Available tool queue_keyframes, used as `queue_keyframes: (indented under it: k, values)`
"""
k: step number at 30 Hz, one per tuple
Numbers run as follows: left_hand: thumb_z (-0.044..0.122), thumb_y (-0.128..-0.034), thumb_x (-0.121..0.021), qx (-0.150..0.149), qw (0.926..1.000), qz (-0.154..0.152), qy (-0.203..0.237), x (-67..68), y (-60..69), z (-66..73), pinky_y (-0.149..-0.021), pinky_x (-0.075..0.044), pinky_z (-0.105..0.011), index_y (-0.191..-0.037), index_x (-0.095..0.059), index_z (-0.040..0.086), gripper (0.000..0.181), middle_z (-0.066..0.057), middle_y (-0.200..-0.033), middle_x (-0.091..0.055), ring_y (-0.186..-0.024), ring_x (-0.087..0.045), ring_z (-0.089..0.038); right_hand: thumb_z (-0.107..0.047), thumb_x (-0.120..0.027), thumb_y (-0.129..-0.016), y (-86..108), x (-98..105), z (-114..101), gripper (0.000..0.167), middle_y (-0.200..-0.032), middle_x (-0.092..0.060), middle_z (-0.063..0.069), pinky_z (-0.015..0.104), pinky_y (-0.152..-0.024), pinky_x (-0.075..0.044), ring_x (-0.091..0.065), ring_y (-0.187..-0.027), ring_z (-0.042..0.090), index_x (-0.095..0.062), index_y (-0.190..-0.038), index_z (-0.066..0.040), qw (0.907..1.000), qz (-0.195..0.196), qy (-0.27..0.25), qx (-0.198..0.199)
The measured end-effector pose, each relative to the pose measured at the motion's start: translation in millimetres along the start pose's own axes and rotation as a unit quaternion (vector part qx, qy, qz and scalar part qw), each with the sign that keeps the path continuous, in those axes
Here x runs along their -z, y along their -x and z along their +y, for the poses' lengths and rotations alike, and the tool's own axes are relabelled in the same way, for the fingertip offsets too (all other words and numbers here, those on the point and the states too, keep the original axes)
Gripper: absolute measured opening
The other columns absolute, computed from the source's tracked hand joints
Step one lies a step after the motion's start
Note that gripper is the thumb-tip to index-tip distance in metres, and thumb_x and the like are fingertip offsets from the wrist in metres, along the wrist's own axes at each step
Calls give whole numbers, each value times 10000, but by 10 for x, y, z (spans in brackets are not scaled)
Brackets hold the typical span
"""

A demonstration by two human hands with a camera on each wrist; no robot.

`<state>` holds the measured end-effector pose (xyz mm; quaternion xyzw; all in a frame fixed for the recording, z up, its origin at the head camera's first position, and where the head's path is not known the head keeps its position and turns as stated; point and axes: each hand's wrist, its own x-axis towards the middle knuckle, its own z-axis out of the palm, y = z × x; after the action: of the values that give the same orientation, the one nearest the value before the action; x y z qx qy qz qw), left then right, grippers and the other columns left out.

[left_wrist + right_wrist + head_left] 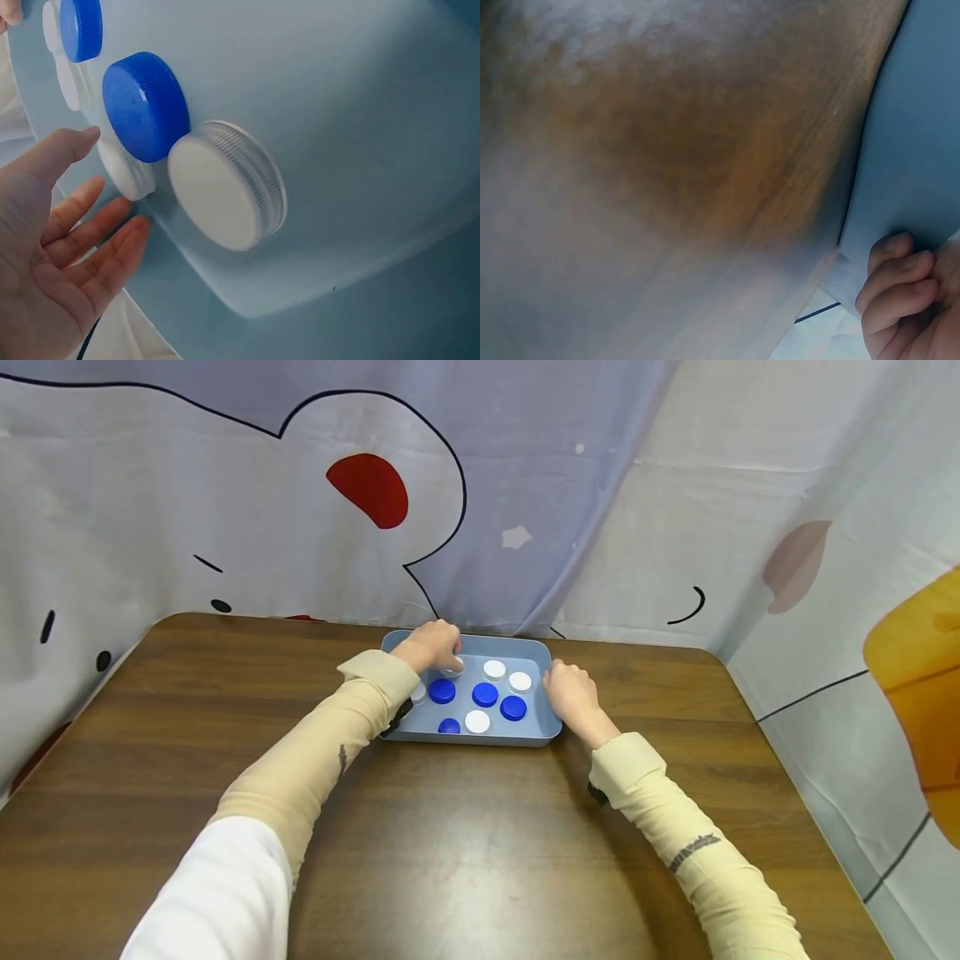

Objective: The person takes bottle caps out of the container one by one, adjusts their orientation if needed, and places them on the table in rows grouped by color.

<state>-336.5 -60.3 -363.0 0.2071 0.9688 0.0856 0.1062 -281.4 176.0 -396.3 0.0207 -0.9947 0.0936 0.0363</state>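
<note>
A shallow grey-blue tray [468,740] lies at the far side of the table, with several blue and white bottle caps inside. My left hand [431,645] reaches over its back left part. In the left wrist view, the thumb and fingers stand apart around a white cap [124,169] without closing on it. Beside that one are a blue cap [146,106] and a larger-looking white cap [217,191]. At the tray's right rim, my right hand [570,693] grips the edge with curled fingers [900,300]; its thumb is hidden in the right wrist view.
The brown wooden table [465,843] extends in front of the tray and to both sides. A patterned curtain [525,485] hangs right behind the table's back edge, and the cloth continues along the sides.
</note>
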Motion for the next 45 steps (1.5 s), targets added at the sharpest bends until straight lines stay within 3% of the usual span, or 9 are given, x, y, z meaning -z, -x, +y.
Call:
queue_keyframes:
  k: [16,25,33,45]
  values:
    - [227,-807,-725,-79,9999,-121,-73,-31,-11,36,-917,-504,-374,-1090,-693,47,337,-106,-1143,-686,-1007,-639,-252,-220,-467,-973,17,4,-31,304,-1011,-672,301,547,-747,-530,-655,-924,465,-598,-1029,48,10000,80,12,-16]
    - [204,-793,-726,-46,9999,-139,35,-44,-1,29,-863,-505,-357,-1032,-682,49,288,-105,-1086,-685,-896,-585,-212,-209,-476,-971,21,-7,-34,287,-1000,-675,295,540,-748,-530,-657,-913,460,-598,-1020,46,9999,110,14,-1]
    - [191,-801,-716,162,9996,-219,67,-24,7,45,-779,-513,-319,-1033,-671,48,276,-81,-1036,-684,-821,-577,-178,-210,-483,-970,20,-5,-45,287,-1007,-673,299,544,-749,-530,-654,-921,464,-599,-1029,46,9999,112,-6,9]
    - [230,-760,-773,-83,9998,163,-76,71,61,31,-824,-532,-365,-986,-695,57,296,-82,-1020,-703,-899,-639,-236,-214,-475,-974,-2,-11,-58,294,-1027,-672,291,541,-765,-529,-651,-939,460,-597,-1049,43,10000,32,-22,-27]
